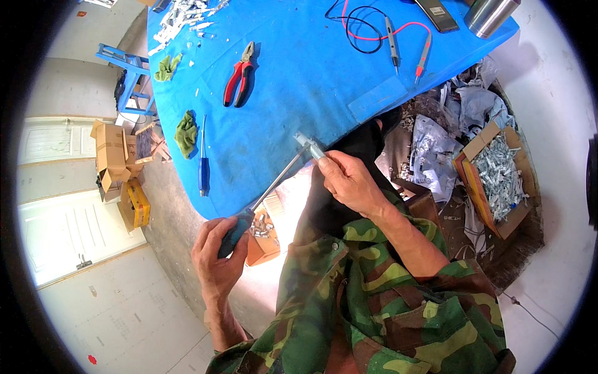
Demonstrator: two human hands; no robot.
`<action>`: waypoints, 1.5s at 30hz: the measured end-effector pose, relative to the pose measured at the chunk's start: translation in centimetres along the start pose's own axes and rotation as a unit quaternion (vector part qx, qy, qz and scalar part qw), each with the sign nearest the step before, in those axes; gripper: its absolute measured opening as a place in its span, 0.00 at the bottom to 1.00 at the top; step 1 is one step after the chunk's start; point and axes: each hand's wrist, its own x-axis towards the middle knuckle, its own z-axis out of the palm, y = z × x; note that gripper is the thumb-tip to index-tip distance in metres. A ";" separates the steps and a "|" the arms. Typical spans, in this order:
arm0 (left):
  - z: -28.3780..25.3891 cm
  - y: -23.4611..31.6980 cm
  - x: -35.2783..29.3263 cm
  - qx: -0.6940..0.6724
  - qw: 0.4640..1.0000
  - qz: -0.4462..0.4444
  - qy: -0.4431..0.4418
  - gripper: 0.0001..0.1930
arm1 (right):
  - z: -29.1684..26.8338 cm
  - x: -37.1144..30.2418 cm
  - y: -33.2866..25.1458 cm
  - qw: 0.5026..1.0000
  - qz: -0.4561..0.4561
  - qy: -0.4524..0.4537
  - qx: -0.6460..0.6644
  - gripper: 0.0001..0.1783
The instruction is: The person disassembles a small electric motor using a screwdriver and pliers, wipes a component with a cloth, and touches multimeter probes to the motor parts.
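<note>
My left hand (pixel 218 255) is closed round the dark teal handle of a screwdriver (pixel 277 181), whose long shaft slants up to the right. In my right hand (pixel 355 184) is a small silvery tube-like part (pixel 314 148), gripped between thumb and fingers over the near edge of the blue-covered table (pixel 280 93). The screwdriver's tip meets the side of this part or lies right beside it; I cannot tell which. Beyond my hands lie red-and-black pliers (pixel 239 76). Nearer the left edge rest a thin blue-handled screwdriver (pixel 204 168) and a green cloth (pixel 185 134).
Small silvery parts (pixel 184 22) are heaped at the table's far left, by another green cloth (pixel 167 67). Test probes (pixel 392 47) with wires and a metal cup (pixel 491 17) stand far right. Boxed parts (pixel 501 174) and plastic bags (pixel 433 153) lie right; a small carton (pixel 265 240) sits below.
</note>
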 end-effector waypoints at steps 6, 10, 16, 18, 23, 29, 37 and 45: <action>0.2 0.2 0.3 -0.014 0.994 -0.090 -0.055 0.24 | -1.0 0.2 -1.7 0.997 0.067 -0.034 -0.033 0.19; 0.3 -0.3 0.1 -0.001 0.993 -0.078 -0.089 0.26 | -1.1 0.6 -1.7 0.995 0.012 -0.040 -0.092 0.20; -0.5 -0.1 0.7 0.070 0.993 -0.014 -0.092 0.24 | -1.0 0.8 -1.2 0.990 -0.028 -0.031 -0.135 0.20; -0.7 0.4 0.8 0.074 0.993 -0.008 -0.094 0.24 | -1.1 0.9 -0.8 0.986 -0.059 -0.023 -0.153 0.20; -1.1 0.9 1.3 0.039 0.993 -0.023 -0.110 0.25 | -1.4 1.2 -0.9 0.978 -0.065 -0.022 -0.195 0.18; -1.5 2.1 1.7 0.057 0.991 -0.010 -0.122 0.25 | -1.4 1.0 -1.9 0.967 -0.081 -0.012 -0.242 0.18; -1.5 3.6 1.7 0.092 0.986 0.013 -0.140 0.28 | -1.0 0.9 -2.1 0.955 -0.088 0.013 -0.284 0.18; -1.1 5.0 1.0 0.159 0.978 0.037 -0.127 0.26 | -0.4 0.7 -2.7 0.928 -0.071 0.031 -0.365 0.20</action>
